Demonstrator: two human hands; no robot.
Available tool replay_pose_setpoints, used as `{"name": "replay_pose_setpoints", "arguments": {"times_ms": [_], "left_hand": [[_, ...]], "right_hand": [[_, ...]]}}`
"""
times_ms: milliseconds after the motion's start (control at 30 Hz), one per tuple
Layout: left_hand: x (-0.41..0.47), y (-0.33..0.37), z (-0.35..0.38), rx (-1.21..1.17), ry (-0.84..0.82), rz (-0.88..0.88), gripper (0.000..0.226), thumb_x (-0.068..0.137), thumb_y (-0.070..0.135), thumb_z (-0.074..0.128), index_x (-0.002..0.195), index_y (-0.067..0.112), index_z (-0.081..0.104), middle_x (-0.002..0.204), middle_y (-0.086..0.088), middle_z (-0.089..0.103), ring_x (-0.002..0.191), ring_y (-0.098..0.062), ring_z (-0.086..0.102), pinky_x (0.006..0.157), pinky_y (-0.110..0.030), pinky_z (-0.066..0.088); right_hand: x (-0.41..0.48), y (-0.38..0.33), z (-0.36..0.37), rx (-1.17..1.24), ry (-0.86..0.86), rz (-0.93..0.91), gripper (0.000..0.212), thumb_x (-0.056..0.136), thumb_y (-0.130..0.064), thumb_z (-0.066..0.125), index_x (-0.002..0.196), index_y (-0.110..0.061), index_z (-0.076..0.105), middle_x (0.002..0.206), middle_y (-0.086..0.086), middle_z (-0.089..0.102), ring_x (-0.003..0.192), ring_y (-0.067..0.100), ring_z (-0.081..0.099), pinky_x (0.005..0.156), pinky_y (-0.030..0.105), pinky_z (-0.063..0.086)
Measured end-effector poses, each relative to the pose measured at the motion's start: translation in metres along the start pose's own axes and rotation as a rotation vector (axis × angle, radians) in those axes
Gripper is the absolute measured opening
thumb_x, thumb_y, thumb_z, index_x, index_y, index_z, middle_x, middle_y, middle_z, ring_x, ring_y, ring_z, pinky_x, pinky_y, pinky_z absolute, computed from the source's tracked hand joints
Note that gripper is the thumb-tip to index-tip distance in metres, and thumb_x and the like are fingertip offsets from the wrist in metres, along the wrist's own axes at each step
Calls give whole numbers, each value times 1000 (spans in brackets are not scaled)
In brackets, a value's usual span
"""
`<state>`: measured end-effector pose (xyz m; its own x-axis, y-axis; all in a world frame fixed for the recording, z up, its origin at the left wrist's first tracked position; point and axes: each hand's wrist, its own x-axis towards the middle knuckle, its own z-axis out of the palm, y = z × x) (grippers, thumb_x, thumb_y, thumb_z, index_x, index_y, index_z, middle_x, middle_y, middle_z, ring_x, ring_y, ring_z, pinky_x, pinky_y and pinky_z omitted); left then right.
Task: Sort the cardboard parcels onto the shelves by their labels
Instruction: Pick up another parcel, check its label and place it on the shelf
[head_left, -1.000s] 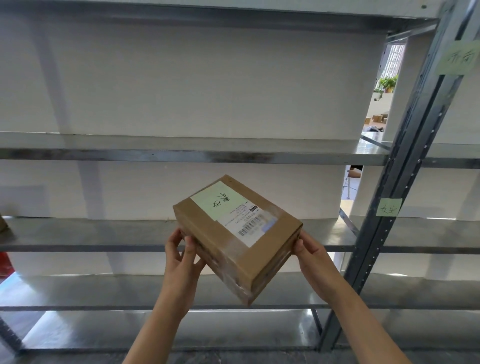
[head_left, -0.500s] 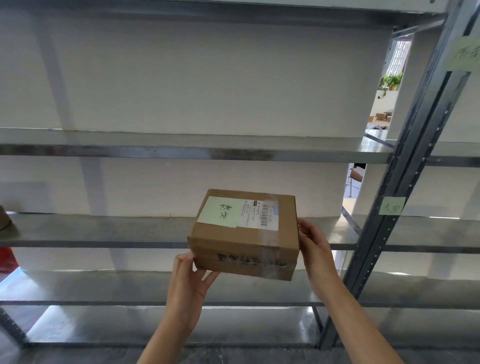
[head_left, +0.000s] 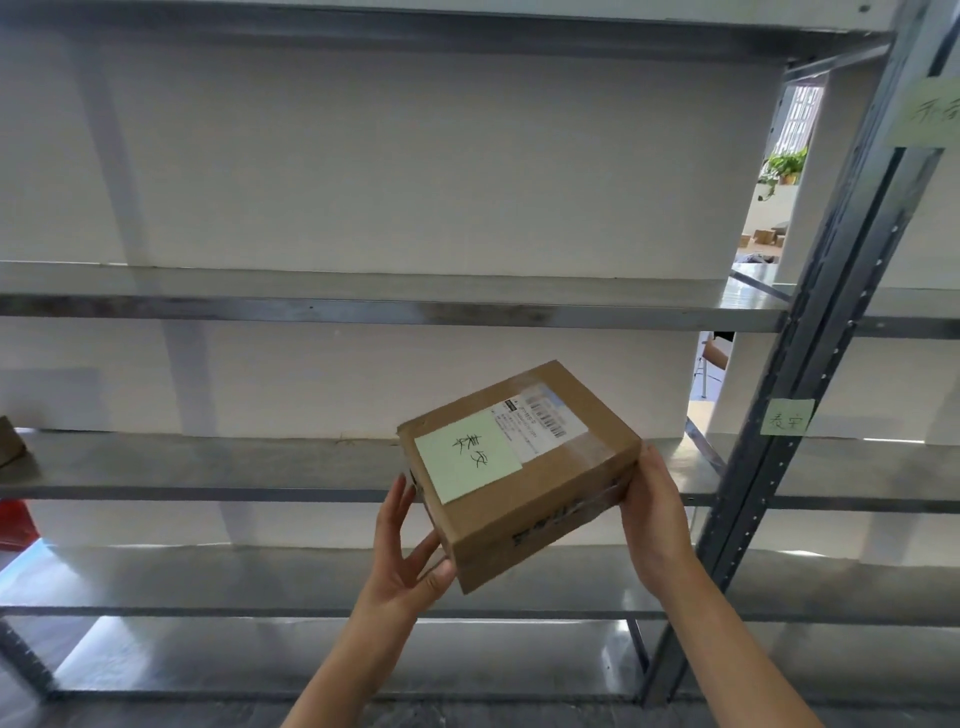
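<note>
You have turned the parcel (head_left: 519, 470) again: a second ago its near corner pointed down at you, half a second ago it sat nearly square to you, and now it is rotated the other way, its far right corner raised and its front left corner dipped toward you. That swing puts the green note (head_left: 466, 455) and the printed barcode label (head_left: 535, 422) in plain view on top, so I judge you are reading the label, not yet placing. The handwriting on the note looks much like that on the green tag (head_left: 788, 423) stuck to the upright (head_left: 810, 374) at the middle shelf (head_left: 208, 467), which suggests that level is the target; I cannot be sure the characters match.

The parcel hangs in the air in front of that shelf's edge, touching no shelf.

Your left hand (head_left: 410, 556) cups the lower left corner, fingers loosely spread and upright against the left side, thumb tucked under the front face. Your right hand (head_left: 652, 514) presses flat against the right end, fingers together. Both hold by squeezing inward, neither wraps the box.

A brown item sits at the far left of the same shelf.
</note>
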<state>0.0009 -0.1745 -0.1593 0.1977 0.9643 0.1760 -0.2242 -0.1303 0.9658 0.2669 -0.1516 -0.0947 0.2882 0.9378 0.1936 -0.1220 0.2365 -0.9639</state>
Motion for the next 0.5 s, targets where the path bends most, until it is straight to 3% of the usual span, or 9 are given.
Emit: {"name": "replay_pose_setpoints", "arguments": {"times_ms": [100, 233, 300, 367, 500], "left_hand": [[1, 0, 7, 60, -43, -33, 113, 69, 25, 88, 148, 63, 16, 152, 37, 27, 134, -14, 54, 90, -27, 59], [4, 1, 10, 154, -52, -15, 130, 53, 45, 97, 149, 64, 10, 157, 27, 26, 128, -6, 59, 94, -33, 59], [5, 3, 12, 162, -13, -2, 131, 51, 45, 98, 150, 59, 13, 156, 24, 28, 126, -11, 61, 93, -32, 59], [7, 4, 14, 144, 33, 27, 126, 53, 38, 98, 150, 54, 19, 155, 22, 30, 124, -11, 62, 93, -30, 60], [10, 5, 17, 152, 46, 42, 128, 43, 39, 102, 144, 54, 25, 152, 15, 29, 124, -8, 61, 106, -41, 53]], "right_hand": [[7, 1, 1, -105, 10, -16, 56, 94, -65, 32, 122, -24, 59, 122, 5, 63, 121, 28, 56, 110, 62, 39], [8, 1, 1, -121, -5, -19, 50, 100, -62, 28, 132, -30, 51, 133, -7, 56, 131, 17, 48, 120, 54, 29], [6, 0, 3, -130, -17, 8, 57, 93, -61, 32, 140, -31, 44, 142, -6, 48, 134, 12, 42, 122, 46, 22], [2, -2, 7, -154, -37, 8, 62, 90, -58, 34, 146, -34, 37, 147, -9, 39, 133, 8, 36, 115, 36, 21], [1, 2, 9, -161, 0, -9, 54, 100, -53, 32, 153, -44, 24, 148, -19, 26, 138, 7, 30, 117, 41, 23]]}}
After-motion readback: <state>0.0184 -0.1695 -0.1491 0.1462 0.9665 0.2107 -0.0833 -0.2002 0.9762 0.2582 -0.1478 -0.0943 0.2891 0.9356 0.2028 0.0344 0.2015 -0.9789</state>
